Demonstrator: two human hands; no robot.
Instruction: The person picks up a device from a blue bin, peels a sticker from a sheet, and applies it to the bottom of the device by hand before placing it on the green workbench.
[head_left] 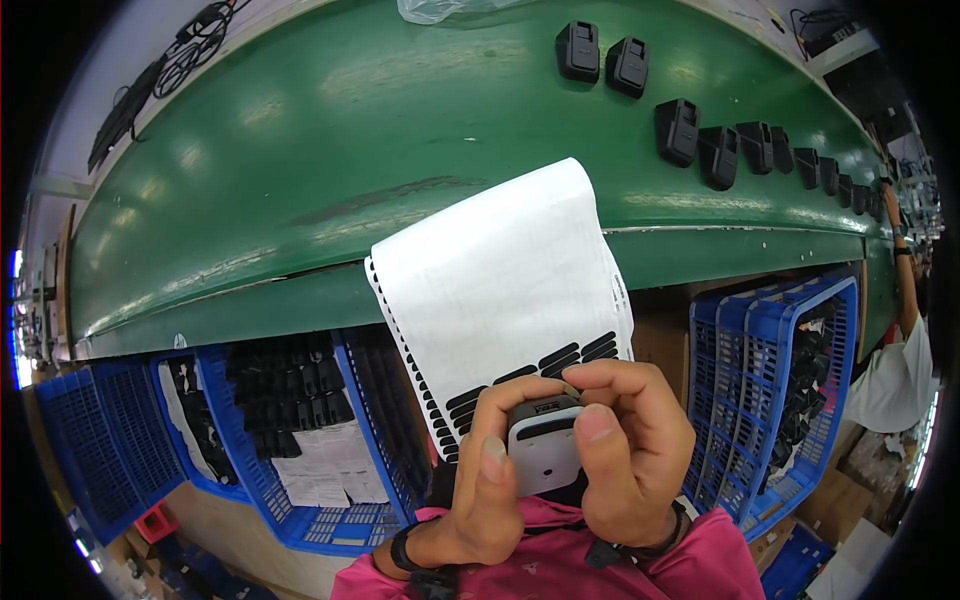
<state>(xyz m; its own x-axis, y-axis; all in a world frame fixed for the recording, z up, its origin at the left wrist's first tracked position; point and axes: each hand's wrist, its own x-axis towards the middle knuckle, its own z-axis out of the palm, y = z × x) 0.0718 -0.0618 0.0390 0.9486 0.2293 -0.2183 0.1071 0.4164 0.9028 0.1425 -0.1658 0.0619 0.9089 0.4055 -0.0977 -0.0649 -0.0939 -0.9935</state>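
Close to my body, a small black device (546, 462) with a light grey face and rounded corners sits between my two hands. My left hand (484, 500) is closed around its left side, thumb along the edge. On the other side, my right hand (640, 450) grips it, the thumb near the top corner of the grey face and the index finger bent over the far end. A black oblong strip lies across the top of that face. Just beyond my fingers is a white sheet (500, 270) carrying rows of black oblong stickers; it drapes over the table's near edge.
Black dock-shaped units (678, 132) stand in a row on the green table (250, 190), running to the far right. Blue crates (290, 515) with black parts are at left; another blue crate (715, 400) is at right. A co-worker's arm (905, 270) reaches in at far right.
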